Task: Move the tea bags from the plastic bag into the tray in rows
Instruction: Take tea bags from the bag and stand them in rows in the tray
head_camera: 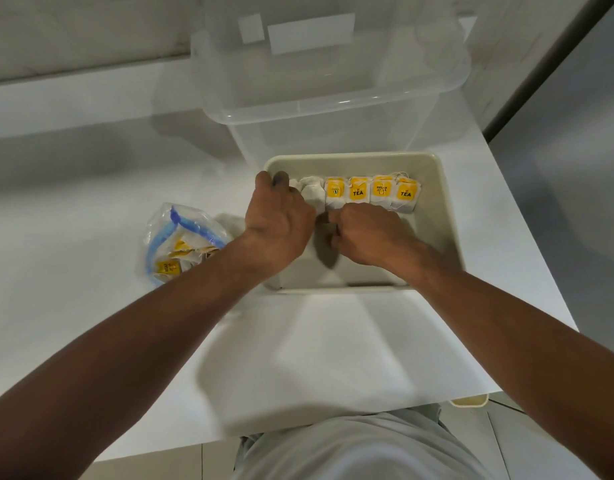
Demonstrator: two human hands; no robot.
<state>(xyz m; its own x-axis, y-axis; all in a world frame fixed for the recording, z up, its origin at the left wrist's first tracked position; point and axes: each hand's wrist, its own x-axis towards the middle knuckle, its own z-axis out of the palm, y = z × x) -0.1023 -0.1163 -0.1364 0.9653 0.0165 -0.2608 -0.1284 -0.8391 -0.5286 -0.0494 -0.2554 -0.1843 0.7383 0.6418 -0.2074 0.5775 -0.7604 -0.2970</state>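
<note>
A cream tray (433, 216) sits on the white counter. Along its far wall lies a row of several tea bags (357, 194), most showing yellow tags. My left hand (278, 220) reaches over the tray's left side, fingers curled down onto the tea bag at the row's left end (312, 197). My right hand (364, 233) is inside the tray with its fingers curled, and its fingertips pinch at the near edge of that same tea bag, next to my left thumb. A clear plastic bag (167, 237) with a blue zip lies left of the tray, holding more tea bags.
A large clear plastic box (333, 81) stands right behind the tray. The counter's right edge (527, 237) runs close to the tray, and its near edge is by my body. A small cream container (470, 400) pokes out below the counter's front right corner.
</note>
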